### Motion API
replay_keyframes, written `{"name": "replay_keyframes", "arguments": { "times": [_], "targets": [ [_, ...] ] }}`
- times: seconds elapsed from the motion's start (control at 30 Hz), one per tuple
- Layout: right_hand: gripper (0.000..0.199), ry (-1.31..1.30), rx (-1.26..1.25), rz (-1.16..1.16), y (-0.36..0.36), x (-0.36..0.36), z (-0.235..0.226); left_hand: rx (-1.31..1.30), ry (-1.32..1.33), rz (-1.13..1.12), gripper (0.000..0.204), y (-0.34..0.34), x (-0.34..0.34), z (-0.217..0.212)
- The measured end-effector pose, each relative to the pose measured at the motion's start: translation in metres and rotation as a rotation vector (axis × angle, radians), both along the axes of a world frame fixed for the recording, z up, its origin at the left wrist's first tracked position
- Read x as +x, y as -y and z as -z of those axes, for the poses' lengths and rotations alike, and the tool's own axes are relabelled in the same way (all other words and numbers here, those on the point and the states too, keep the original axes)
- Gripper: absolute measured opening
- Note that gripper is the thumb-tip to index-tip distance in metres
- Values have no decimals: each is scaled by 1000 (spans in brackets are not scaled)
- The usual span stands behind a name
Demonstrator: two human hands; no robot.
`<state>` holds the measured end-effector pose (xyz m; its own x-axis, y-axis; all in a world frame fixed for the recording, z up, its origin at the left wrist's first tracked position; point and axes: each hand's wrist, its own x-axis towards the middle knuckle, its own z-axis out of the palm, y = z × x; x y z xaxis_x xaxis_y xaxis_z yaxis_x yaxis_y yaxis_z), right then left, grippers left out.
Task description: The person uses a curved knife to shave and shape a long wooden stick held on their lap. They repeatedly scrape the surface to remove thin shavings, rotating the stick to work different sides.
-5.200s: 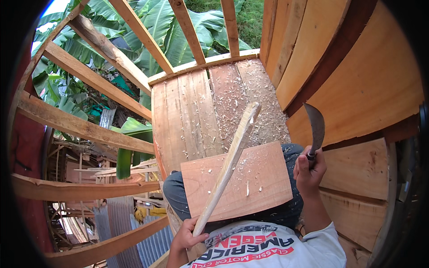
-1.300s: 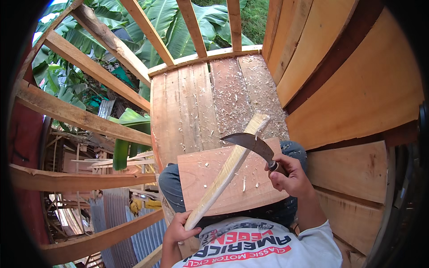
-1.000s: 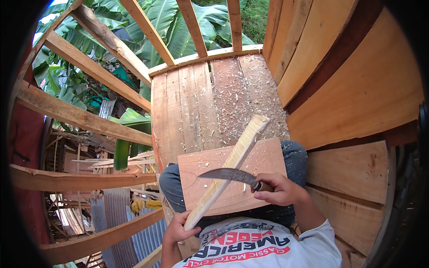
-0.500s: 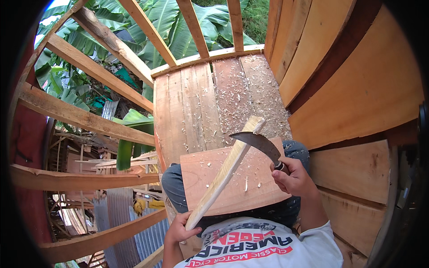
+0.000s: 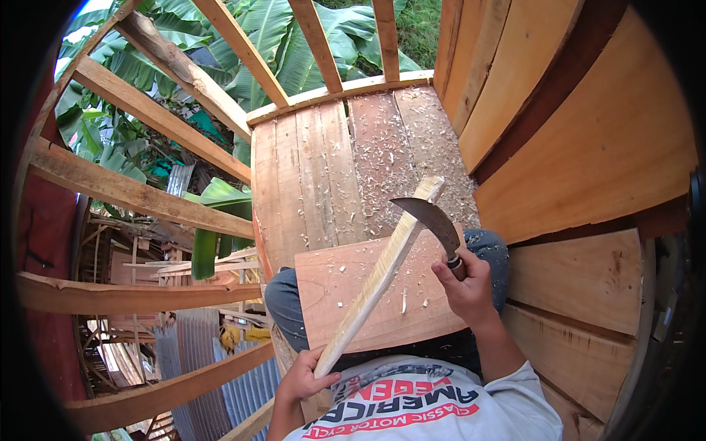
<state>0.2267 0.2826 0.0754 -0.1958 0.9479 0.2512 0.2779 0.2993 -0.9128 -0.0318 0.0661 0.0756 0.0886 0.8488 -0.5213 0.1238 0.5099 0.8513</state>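
Observation:
My left hand [image 5: 304, 376] is closed round the lower end of a long pale wooden stick [image 5: 370, 294], which slants up and to the right, away from me. In my right hand [image 5: 466, 285] is a sickle [image 5: 435, 224] with a curved dark blade and a short wooden handle. The blade crosses the stick near its far end; whether it touches the wood is hard to make out. Beneath the stick, a flat wooden board [image 5: 323, 287] lies across my lap, with a few small wood chips on it.
Wood shavings litter the plank floor [image 5: 318, 184] ahead. Overlapping wooden boards [image 5: 588, 147] form a wall close on my right. To the left and front runs an open railing of wooden slats [image 5: 147, 189], with banana leaves [image 5: 276, 44] and corrugated metal sheets [image 5: 195, 353] beyond.
The stick's far end has shifted slightly up and to the right. My right hand has turned a little, and the sickle blade now sits higher and further right.

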Motion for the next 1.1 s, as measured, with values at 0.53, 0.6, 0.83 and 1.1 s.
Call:
{"name": "replay_keyframes", "arguments": {
  "times": [0.53,0.6,0.83,1.1],
  "targets": [
    [24,-112,-1182,-764,49,14,3,-368,287,-93,51,75,24,14],
    [25,-62,-1244,-743,54,15,5,-374,359,-109,52,89,26,23],
    [20,-264,-1159,-72,34,30,22,-358,412,-152,53,109,28,43],
    [15,-30,-1149,-519,49,25,14,-381,470,-191,50,112,32,50]
  ]
}}
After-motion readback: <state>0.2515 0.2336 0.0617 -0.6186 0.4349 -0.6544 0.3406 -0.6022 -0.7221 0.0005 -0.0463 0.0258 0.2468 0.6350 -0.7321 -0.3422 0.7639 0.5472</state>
